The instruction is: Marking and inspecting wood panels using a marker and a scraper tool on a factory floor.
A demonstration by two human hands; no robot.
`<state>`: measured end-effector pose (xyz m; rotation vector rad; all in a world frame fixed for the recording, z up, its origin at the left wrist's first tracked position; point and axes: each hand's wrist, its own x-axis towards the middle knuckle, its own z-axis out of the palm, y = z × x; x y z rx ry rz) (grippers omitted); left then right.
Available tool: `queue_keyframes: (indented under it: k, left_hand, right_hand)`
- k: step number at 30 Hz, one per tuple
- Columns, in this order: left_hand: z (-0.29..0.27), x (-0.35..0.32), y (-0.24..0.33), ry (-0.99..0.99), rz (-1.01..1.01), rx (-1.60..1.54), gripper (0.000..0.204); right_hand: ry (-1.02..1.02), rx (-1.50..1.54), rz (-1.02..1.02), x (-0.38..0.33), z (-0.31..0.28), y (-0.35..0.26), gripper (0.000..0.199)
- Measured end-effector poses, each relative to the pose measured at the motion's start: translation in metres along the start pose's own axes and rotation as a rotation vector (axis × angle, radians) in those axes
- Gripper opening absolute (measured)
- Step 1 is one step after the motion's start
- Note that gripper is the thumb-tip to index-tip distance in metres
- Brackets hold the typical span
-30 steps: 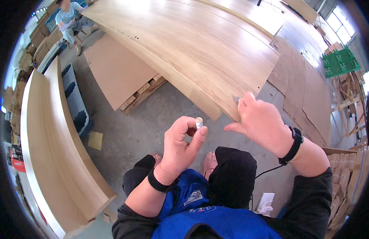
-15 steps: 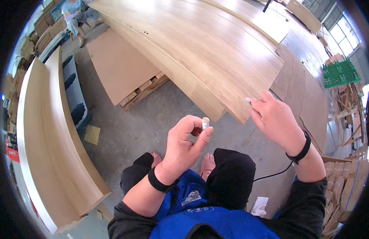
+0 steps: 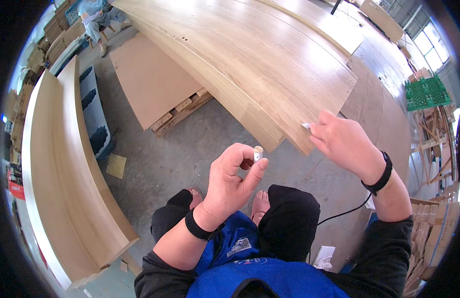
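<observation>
In front of my knees, my left hand [image 3: 232, 178] pinches a small white cylinder with a tan, rough-looking top [image 3: 258, 153] upright between thumb and fingers. Farther to the right, my right hand [image 3: 345, 144] is closed round a small whitish pointed piece [image 3: 305, 126] whose kind I cannot make out; only its tip shows past the fingers. That tip is over the near corner of a stack of light wood-grain panels [image 3: 250, 64]. Whether it touches the top panel I cannot tell.
Two long wood-grain panels [image 3: 51, 174] stand at the left. A brown board [image 3: 150, 79] lies on a wooden pallet [image 3: 182, 111] beyond the floor. At far left a seated person [image 3: 96, 22] is visible. A green plastic crate [image 3: 426, 93] and cardboard boxes [image 3: 433, 233] are at the right.
My right hand has shifted slightly, its wrist a little lower and to the right, with the whitish tip pointing over the panel corner. My left hand has hardly moved.
</observation>
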<state>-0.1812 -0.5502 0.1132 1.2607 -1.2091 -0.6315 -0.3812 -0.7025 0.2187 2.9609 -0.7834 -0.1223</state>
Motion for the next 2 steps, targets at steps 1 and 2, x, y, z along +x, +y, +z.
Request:
queue_keyframes:
  k: [1, 2]
  left_hand:
    - [0.0001, -0.0001, 0.0003, 0.004, 0.005, 0.009, 0.016]
    - [0.0003, -0.0002, 0.0006, 0.002, -0.004, -0.002, 0.016]
  right_hand:
    - [-0.034, -0.01, -0.016, -0.0013, -0.0019, -0.0002, 0.019]
    - [-0.058, -0.017, -0.035, -0.003, -0.0041, -0.0003, 0.018]
